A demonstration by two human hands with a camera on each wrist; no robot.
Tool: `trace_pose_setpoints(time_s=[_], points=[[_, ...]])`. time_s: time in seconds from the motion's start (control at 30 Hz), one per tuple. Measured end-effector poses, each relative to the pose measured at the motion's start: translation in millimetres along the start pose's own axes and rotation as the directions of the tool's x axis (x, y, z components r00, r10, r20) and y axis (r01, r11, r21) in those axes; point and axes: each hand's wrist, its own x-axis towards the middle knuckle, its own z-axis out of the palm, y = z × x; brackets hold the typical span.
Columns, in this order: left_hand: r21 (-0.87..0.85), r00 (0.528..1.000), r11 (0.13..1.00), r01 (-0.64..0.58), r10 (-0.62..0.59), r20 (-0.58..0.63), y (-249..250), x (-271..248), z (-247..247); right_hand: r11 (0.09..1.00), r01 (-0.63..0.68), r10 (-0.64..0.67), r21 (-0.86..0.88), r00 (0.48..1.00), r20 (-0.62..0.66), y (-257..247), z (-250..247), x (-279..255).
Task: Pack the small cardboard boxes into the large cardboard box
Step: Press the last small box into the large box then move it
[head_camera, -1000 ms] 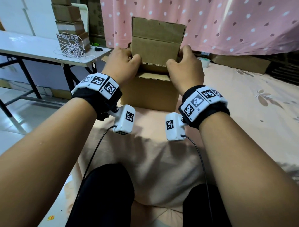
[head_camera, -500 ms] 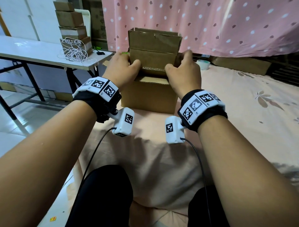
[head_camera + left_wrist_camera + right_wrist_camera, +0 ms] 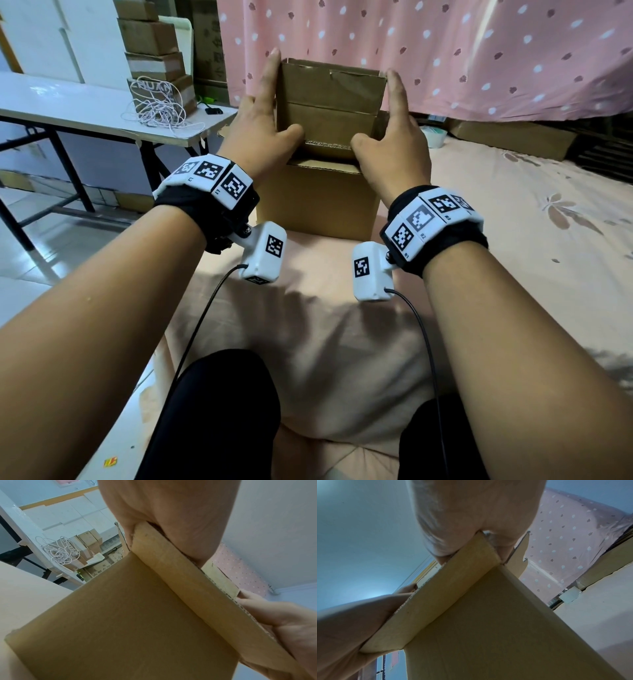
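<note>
The large cardboard box [image 3: 318, 202] stands on the bed in front of me with its top flaps up. My left hand [image 3: 260, 126] is at its left top corner, thumb on the near flap [image 3: 329, 145], fingers straight along the left edge of the upright far flap [image 3: 330, 85]. My right hand [image 3: 394, 137] mirrors it on the right. The wrist views show the box [image 3: 128, 615] wall from below, with the flap's edge in the crook of each thumb [image 3: 440, 545]. The box's inside is hidden. Small cardboard boxes [image 3: 154, 51] are stacked on the table at the back left.
A white folding table [image 3: 68, 113] with a tangle of white cable [image 3: 161, 106] stands left of the bed. A pink dotted curtain [image 3: 479, 51] hangs behind the box. Flat cardboard [image 3: 513, 140] and a small tub [image 3: 433, 135] lie at the back right. The bed sheet [image 3: 513, 240] spreads to the right.
Both hands' fingers, curled at the box's top corners before, have straightened up along the far flap's sides. The thumbs stay on the near flap.
</note>
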Motion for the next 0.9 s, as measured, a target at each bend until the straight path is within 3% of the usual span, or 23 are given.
trace_pose_setpoints(time_s=[0.9], points=[[-0.004,0.998,1.000,0.002,-0.002,-0.055,-8.2,0.8,7.0,0.999,0.038,-0.040,-0.028,0.996,-0.075,13.4,9.7,10.3]])
